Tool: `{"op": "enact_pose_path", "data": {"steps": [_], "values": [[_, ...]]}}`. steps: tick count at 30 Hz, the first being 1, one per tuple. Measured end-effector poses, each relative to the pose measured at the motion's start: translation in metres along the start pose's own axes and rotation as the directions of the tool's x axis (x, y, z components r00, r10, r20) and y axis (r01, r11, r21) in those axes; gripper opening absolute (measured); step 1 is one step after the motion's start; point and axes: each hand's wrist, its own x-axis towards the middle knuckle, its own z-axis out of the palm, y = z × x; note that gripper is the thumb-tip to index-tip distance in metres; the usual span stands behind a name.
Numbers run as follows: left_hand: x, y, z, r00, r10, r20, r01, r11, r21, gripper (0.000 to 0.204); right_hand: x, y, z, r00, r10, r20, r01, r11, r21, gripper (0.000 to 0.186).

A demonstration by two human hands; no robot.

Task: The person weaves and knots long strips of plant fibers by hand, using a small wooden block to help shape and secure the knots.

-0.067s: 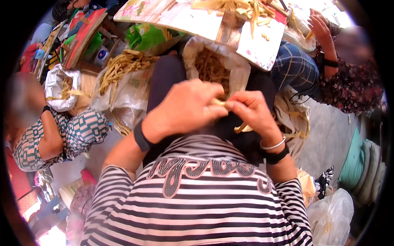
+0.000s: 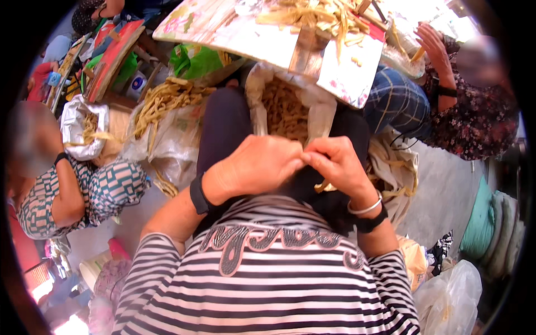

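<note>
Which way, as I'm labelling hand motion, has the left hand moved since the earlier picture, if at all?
Yes: against the open bag, the left hand has shifted slightly toward the striped shirt, covering less of the bag.

Left fingers (image 2: 289, 152) partly hidden, tabletop (image 2: 234, 33) cropped

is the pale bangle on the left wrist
No, the pale bangle circles the wrist of the right hand, next to a black band.
</note>
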Motion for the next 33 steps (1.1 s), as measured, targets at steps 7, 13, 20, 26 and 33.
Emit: {"op": "enact_pose_path", "data": {"steps": [7,13,20,26,33], "values": [[0.035,-0.035,-0.02,0.998,-0.003,0.062,0.013,0.985,-0.171,0.015,0.014,0.029,-0.038,0.998,0.064,-0.008,-0.064,0.995,-0.072,0.015],[0.11,-0.076,-0.056,0.905,-0.088,-0.415,0.067,0.996,-0.066,0.019,0.107,0.048,-0.055,0.922,0.062,-0.381,-0.106,0.99,-0.096,0.02],[0.139,-0.101,-0.06,0.882,-0.153,-0.446,0.124,0.988,-0.092,0.019,0.139,0.068,-0.052,0.869,0.09,-0.486,-0.193,0.967,-0.165,0.021],[0.113,-0.084,-0.067,0.884,-0.288,-0.368,0.348,0.931,0.107,0.025,0.121,0.063,-0.061,0.877,0.002,-0.481,-0.25,0.855,-0.454,0.02],[0.074,-0.038,-0.007,0.845,-0.338,-0.415,0.004,0.779,-0.627,0.038,0.089,0.029,0.011,0.919,0.371,0.133,-0.287,0.401,0.87,0.027]]}}
